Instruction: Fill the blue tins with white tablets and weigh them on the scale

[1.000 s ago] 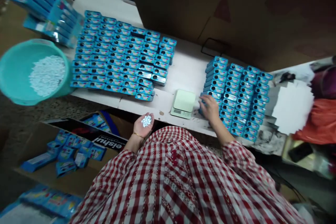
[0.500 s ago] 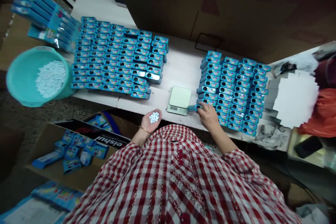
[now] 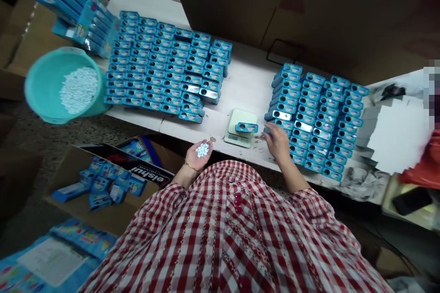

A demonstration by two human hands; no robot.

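My left hand (image 3: 201, 153) is cupped palm up at the table's near edge, holding a small heap of white pellets (image 3: 202, 149). A single small blue box (image 3: 246, 127) lies on the pale green scale (image 3: 236, 138). My right hand (image 3: 277, 141) is just right of the scale. Its fingers are curled on a blue box (image 3: 270, 130) at the near left corner of the right block of blue boxes (image 3: 316, 119).
A larger block of blue boxes (image 3: 165, 71) covers the white table (image 3: 247, 87) on the left. A teal basin (image 3: 41, 87) of white pellets sits at its left end. A cardboard carton (image 3: 103, 178) of blue packs stands below. Brown cartons rise behind, white sheets (image 3: 398, 132) lie right.
My right hand carried a blue box from the right block to the scale, left it there and went back to the block's corner. My left hand stayed cupped with the pellets.
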